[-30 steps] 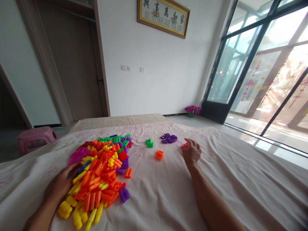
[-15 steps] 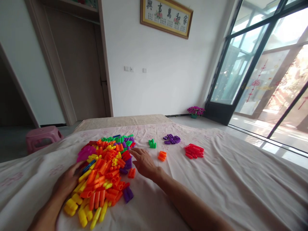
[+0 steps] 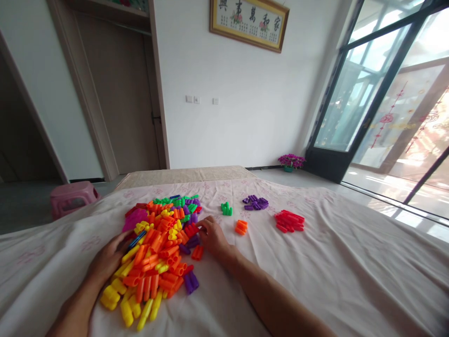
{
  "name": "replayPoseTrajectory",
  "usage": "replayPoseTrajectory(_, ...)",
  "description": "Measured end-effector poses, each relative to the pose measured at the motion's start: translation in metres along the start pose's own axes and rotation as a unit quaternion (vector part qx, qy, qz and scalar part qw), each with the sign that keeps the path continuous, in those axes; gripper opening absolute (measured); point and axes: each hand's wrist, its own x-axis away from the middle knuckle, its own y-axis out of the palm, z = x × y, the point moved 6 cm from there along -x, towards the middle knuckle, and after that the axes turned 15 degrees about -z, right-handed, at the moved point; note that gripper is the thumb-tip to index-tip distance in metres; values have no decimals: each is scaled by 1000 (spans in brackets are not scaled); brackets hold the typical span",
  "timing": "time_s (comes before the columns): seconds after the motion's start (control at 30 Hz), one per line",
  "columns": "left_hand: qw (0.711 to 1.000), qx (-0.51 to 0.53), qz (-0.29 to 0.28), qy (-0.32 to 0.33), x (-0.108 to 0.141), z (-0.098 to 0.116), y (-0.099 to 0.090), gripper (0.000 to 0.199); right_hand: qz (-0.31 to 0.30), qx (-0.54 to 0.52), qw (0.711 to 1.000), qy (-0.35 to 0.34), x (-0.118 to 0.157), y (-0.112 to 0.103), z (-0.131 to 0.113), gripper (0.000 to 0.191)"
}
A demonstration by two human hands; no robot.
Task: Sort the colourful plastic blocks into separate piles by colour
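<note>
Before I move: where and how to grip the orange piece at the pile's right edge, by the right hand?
Probably pinch the orange piece across its long outer sides, from above and the right. Its tubes lie side by side on the cloth, and the pile crowds its left.

A wrinkled pale cloth [image 3: 351, 262] with faint pink flower prints spreads across the foreground, and beyond it lies a beige cover [image 3: 185, 175] before a white wall [image 3: 238, 131], where a gold-framed panel [image 3: 249, 22] of Chinese characters and painted flowers hangs above three small white wall plates [image 3: 215, 101]. To the left, a brown door [image 3: 117, 89] with a dark handle [image 3: 156, 118] stands behind a pink stool [image 3: 74, 199]. To the right, a magenta-flowered potted plant [image 3: 291, 161] sits on the floor [image 3: 270, 173] beside tall, dark-framed glass panels [image 3: 358, 93], sunlit and bearing red ornamental designs [image 3: 387, 118].
</note>
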Motion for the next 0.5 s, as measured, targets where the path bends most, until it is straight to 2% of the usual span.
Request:
replayPoseTrajectory(0.1,1000,4,0,2,1,1,0,73,22,-36,999,33,0,0,6,34)
replayPoseTrajectory(0.33,1000,14,-3,-4,1,1,0,72,11,-73,991,110,2,9,7,22)
replayPoseTrajectory(0.43,1000,3,3,-6,3,3,-1,72,26,-158,981,107,2,10,11,23)
replayPoseTrajectory(0.5,1000,0,3,-10,4,3,-2,71,52,-196,975,86,2,1,14,23)
